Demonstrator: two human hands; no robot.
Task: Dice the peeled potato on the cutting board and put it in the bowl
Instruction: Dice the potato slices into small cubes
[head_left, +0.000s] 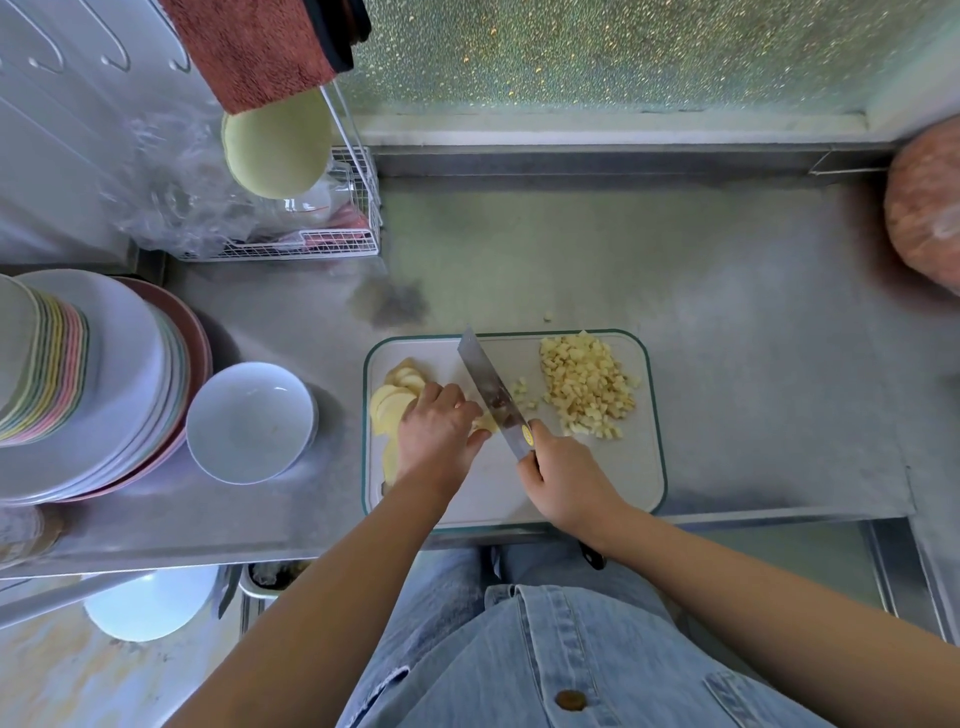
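Observation:
A white cutting board with a green rim lies on the steel counter. Pale potato slices fan out at its left end. My left hand rests on them with curled fingers, holding strips against the blade. My right hand grips the handle of a knife, whose blade slants up and left across the board. A heap of diced potato sits at the board's right, with a few loose cubes beside the blade. An empty white bowl stands left of the board.
A tall stack of plates stands at the far left, touching the bowl. A white wire rack with a green bowl and plastic wrap sits behind. A round brownish object lies at the right edge. One potato cube lies beyond the board.

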